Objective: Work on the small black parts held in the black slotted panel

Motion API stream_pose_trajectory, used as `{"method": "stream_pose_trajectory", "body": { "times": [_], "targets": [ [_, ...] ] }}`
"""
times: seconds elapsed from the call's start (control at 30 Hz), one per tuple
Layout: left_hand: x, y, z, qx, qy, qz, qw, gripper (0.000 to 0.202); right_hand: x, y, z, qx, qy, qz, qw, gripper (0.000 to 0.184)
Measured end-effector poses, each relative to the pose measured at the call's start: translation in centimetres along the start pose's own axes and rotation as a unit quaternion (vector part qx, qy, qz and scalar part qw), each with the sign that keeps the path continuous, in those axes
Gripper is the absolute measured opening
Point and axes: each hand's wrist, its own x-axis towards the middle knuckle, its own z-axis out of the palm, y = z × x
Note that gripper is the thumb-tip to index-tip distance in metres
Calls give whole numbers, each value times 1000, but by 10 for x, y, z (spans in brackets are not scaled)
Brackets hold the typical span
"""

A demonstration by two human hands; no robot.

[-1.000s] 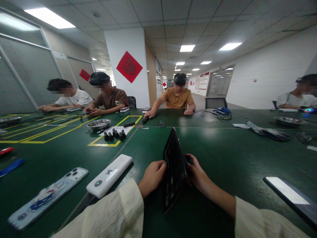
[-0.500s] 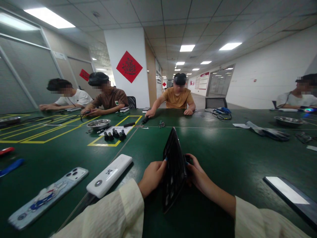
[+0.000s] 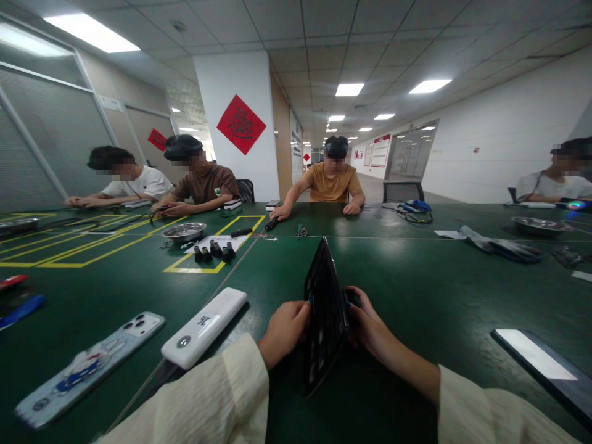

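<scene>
Holding a tilted black panel point(image 3: 325, 327), left hand point(image 3: 287, 327) and right hand point(image 3: 367, 320) clamped at opposite sides

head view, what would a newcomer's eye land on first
Likely the dark flat panel, held up between the left hand and the right hand over the near middle of the green table. Beyond it to the left, a red diamond-shaped sign hangs on the white pillar.
</scene>
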Motion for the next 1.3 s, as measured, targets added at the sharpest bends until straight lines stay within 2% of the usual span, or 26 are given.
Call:
{"method": "stream_pose_trajectory", "body": {
  "times": [0.23, 0.43, 0.7, 0.93, 1.3],
  "targets": [
    [1, -2, 0, -1, -4, 4, 1000, 34, 1, 2, 1, 5, 5, 1, 1000, 67],
    [1, -4, 3, -26, 6, -24, 999, 52, 2, 3, -1, 6, 2, 2, 1000, 68],
    [1, -4, 1, -9, -4, -7, 1000, 39, 2, 4, -2, 3, 1, -2, 1000, 61],
    [1, -1, 1, -25, 5, -15, 1000, 52, 0, -1, 1, 2, 7, 7, 1000, 67],
    [1, -1, 0, -12, 1, -4, 1000, 42, 2, 3, -1, 7, 4, 0, 1000, 68]
  ]
}}
